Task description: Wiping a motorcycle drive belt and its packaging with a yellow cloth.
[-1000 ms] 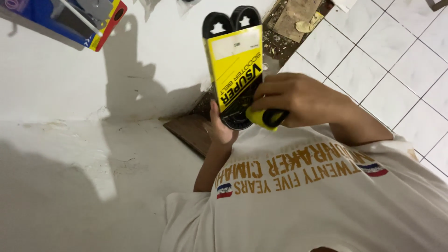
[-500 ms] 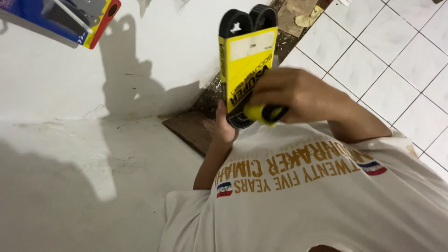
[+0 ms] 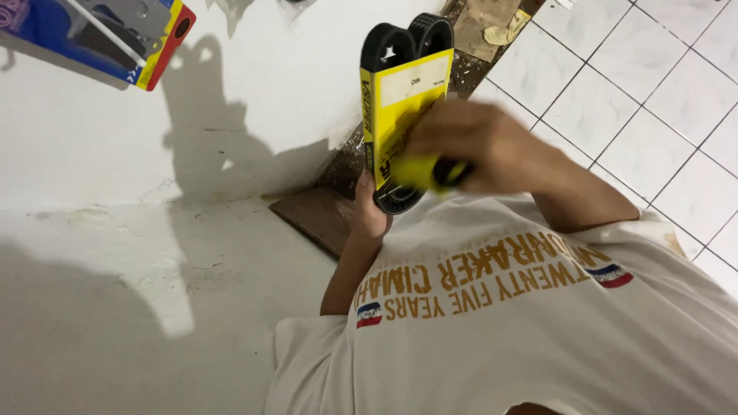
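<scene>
A black rubber belt in a yellow cardboard sleeve (image 3: 400, 84) stands upright in front of my chest. My left hand (image 3: 366, 213) grips its lower end from below. My right hand (image 3: 480, 144), blurred by motion, lies across the lower front of the sleeve. It is closed on a small tool with a yellow and black handle (image 3: 427, 174), which is pressed against the sleeve. The tool's tip is hidden by the blur and my fingers.
A white wall (image 3: 254, 100) rises ahead, with a blue, yellow and red packaged item (image 3: 115, 34) hanging at the top left. A brown board (image 3: 317, 219) leans at the wall's foot. White floor tiles (image 3: 638, 92) lie to the right, and cardboard scraps (image 3: 484, 27) lie by the wall.
The sleeved belt has turned so its side edge faces me more. My right hand with the yellow tool has moved up across the sleeve and is now blurred.
</scene>
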